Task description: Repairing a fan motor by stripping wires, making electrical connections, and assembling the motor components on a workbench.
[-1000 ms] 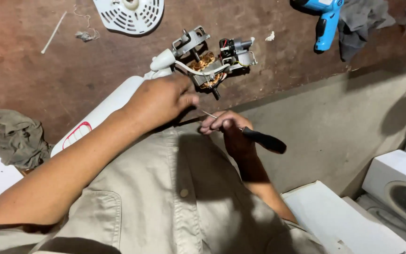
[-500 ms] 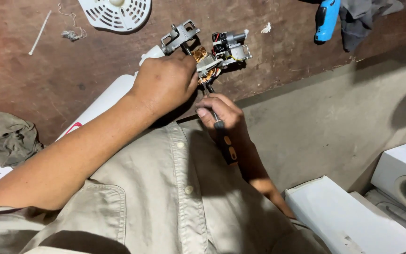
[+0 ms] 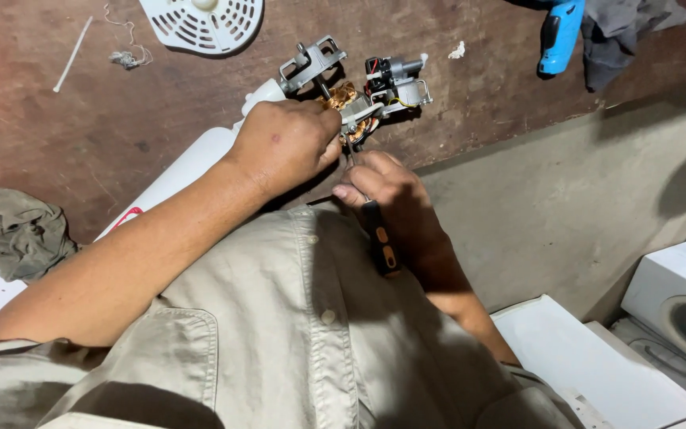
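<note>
- Right hand point(image 3: 391, 195), at the counter's near edge, fingers wrapped round a screwdriver point(image 3: 379, 234), tip up into the motor.
- Left hand point(image 3: 283, 143) clamps the fan motor point(image 3: 359, 99), likely steadying it.
- Far edge: white grille point(image 3: 204, 20), blue tool point(image 3: 557, 36).
- No containers.
</note>
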